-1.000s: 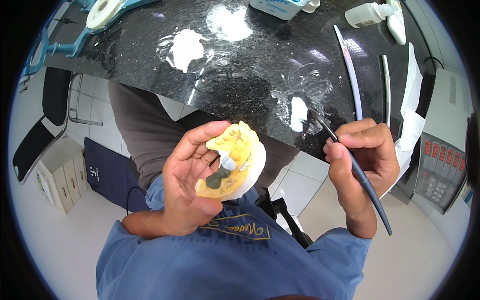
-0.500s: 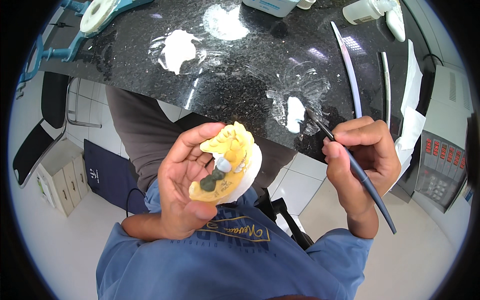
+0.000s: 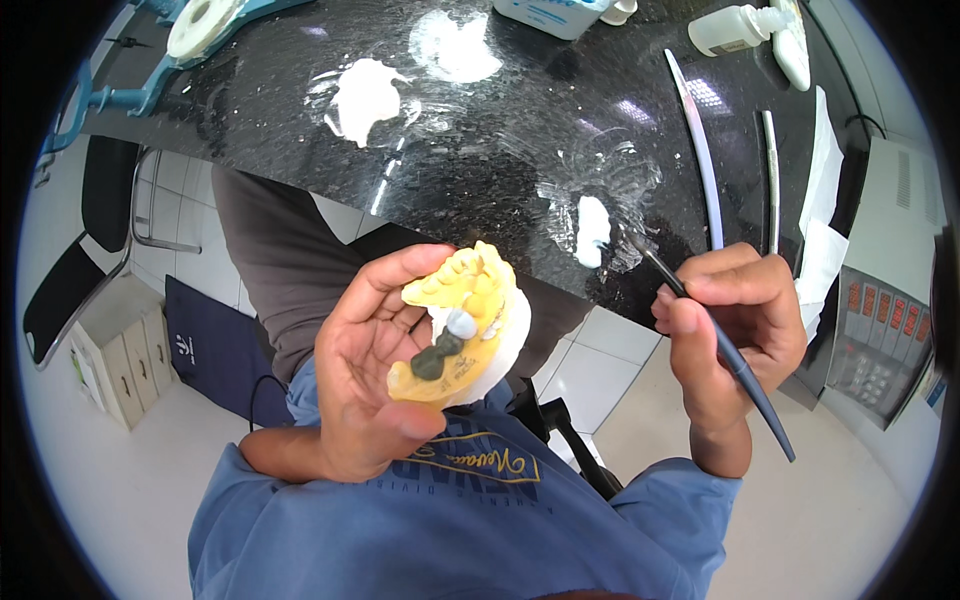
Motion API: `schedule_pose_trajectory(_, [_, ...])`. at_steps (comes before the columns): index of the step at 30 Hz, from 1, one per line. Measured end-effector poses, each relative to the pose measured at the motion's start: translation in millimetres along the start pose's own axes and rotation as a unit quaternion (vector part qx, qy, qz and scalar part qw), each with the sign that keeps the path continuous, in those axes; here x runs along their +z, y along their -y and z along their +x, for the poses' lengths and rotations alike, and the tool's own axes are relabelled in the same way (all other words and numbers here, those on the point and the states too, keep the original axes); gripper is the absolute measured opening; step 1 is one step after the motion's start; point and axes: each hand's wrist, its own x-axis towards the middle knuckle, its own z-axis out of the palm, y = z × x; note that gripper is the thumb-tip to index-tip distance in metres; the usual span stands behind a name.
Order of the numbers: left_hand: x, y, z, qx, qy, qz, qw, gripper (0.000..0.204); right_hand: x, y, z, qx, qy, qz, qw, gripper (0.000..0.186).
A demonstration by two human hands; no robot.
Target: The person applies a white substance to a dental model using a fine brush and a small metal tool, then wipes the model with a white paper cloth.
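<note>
My left hand holds a yellow dental model on a white base, gripped between thumb and fingers. Along its arch sit dark grey-green crown copings and one pale whitish-blue tooth. A slim dark brush is pinched between the thumb and fingers of my right hand. The brush tip is above the black countertop, just right of a small white paste mound with a smeared film around it. The tip appears apart from the mound.
Two more white patches, one paste and one powdery, lie on the black counter. A long pale-handled tool, a thin metal rod, tissue paper and a white bottle lie right. A blue frame stands far left.
My right hand and brush have shifted slightly right and down, the tip drawing away from the white mound. The model in my left hand has moved slightly right and tilted a little.
</note>
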Motion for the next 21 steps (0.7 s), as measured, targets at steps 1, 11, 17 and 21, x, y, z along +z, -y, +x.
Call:
schedule_pose_trajectory(1, [0,-1,0,-0.006,0.005,-0.001,1.0,0.113,-1,0,-1,-0.006,-0.006,0.021,1.0,0.021])
schedule_pose_trajectory(11, [-2,2,1,0.011,0.03,-0.065,0.997,0.106,28,1,0,-0.3,0.05,-0.007,0.953,0.029])
schedule_pose_trajectory(17, [-8,8,0,0.024,0.073,-0.144,0.987,0.084,43,-5,3,-0.362,0.032,0.003,0.932,0.023])
schedule_pose_trajectory(21, [-7,9,1,0.029,0.075,-0.142,0.987,0.083,41,-3,3,-0.353,0.049,-0.02,0.934,0.024])
